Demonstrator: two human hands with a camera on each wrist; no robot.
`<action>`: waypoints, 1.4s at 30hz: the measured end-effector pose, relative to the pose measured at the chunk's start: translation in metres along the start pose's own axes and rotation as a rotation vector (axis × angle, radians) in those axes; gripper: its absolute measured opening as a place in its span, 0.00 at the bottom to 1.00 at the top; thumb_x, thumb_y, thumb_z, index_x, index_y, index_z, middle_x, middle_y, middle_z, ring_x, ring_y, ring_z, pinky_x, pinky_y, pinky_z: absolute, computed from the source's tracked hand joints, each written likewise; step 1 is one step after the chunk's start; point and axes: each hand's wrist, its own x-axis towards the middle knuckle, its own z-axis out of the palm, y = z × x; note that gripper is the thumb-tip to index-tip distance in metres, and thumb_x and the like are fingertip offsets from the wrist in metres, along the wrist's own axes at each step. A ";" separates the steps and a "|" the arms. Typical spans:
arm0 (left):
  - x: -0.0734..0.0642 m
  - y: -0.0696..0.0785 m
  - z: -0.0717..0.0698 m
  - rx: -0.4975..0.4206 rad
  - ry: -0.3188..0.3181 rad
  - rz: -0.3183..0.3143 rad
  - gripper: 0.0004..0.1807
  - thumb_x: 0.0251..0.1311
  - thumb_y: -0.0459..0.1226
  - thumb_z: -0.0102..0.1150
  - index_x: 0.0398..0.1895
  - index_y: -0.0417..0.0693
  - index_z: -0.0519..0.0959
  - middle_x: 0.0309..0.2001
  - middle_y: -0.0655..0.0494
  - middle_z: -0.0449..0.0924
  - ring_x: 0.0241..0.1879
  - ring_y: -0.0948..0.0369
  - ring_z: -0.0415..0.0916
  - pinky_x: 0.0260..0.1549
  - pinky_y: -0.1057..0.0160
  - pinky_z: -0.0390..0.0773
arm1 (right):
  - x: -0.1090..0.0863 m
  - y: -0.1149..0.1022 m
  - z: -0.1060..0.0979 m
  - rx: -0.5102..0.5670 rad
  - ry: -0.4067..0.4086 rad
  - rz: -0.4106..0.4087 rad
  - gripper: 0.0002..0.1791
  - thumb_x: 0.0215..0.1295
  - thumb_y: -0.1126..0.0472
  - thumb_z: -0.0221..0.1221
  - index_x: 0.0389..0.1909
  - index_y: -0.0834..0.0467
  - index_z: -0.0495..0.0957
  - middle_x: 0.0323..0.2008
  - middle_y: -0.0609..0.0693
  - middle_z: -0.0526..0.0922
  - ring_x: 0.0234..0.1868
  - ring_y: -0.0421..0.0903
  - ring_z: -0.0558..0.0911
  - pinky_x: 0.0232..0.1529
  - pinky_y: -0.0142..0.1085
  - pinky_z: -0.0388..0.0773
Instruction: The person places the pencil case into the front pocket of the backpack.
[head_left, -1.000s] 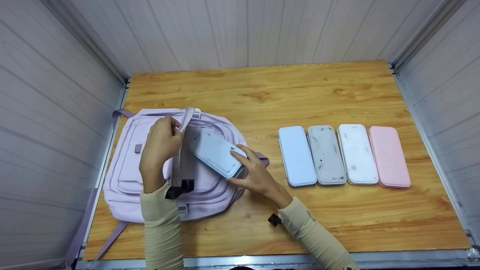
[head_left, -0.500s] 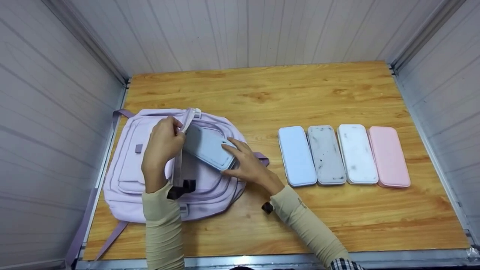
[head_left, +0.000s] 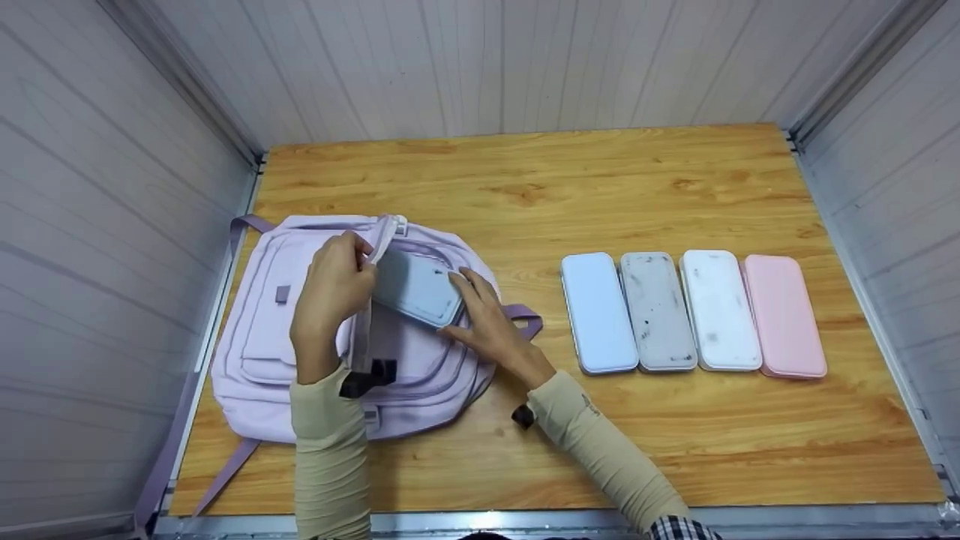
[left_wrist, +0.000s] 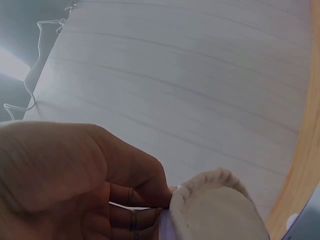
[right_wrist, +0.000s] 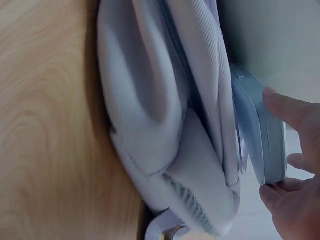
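Observation:
A lilac backpack (head_left: pixel 259 330) lies on the left of the table, its opening facing right. My left hand (head_left: pixel 334 292) pinches the edge of its flap (head_left: pixel 361 330) and holds it raised; in the left wrist view, thumb and fingers meet at the pale fabric edge (left_wrist: pixel 182 200). My right hand (head_left: pixel 487 319) grips the near right end of a light blue hard pencil case (head_left: pixel 420 289), with fingers on top and thumb at the lower corner. The far left end of the case is hidden under the raised flap. In the right wrist view, the case (right_wrist: pixel 270 145) stands beside the fabric.
To the right, side by side, lie a light blue case (head_left: pixel 600 311), a grey case (head_left: pixel 658 311), a white case (head_left: pixel 720 311) and a pink case (head_left: pixel 785 315). Pale panels (head_left: pixel 495 67) wall the wooden table (head_left: pixel 525 465). Purple straps (head_left: pixel 229 476) trail from the backpack.
My right hand has moved left and slightly away from me, sliding the blue pencil case farther under the flap. My left hand keeps hold of the flap edge, nearly in place.

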 end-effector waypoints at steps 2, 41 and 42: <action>0.000 0.000 0.000 -0.001 -0.006 -0.002 0.13 0.56 0.29 0.46 0.42 0.33 0.75 0.34 0.45 0.71 0.37 0.51 0.69 0.38 0.54 0.69 | 0.002 -0.003 0.002 -0.014 0.007 -0.002 0.47 0.52 0.54 0.70 0.69 0.64 0.58 0.68 0.66 0.59 0.70 0.58 0.59 0.68 0.47 0.60; 0.001 0.001 0.001 -0.001 0.001 0.035 0.12 0.55 0.27 0.46 0.41 0.31 0.75 0.33 0.44 0.71 0.36 0.49 0.69 0.39 0.51 0.69 | 0.024 -0.034 0.041 0.298 0.045 0.205 0.33 0.55 0.71 0.59 0.64 0.67 0.62 0.63 0.65 0.69 0.66 0.56 0.69 0.66 0.42 0.64; 0.001 0.000 0.001 -0.001 -0.001 0.032 0.12 0.55 0.27 0.46 0.41 0.32 0.75 0.33 0.44 0.71 0.36 0.49 0.69 0.39 0.51 0.69 | 0.025 -0.034 0.043 0.355 0.043 0.216 0.33 0.56 0.72 0.57 0.65 0.67 0.62 0.64 0.65 0.68 0.65 0.55 0.69 0.65 0.41 0.66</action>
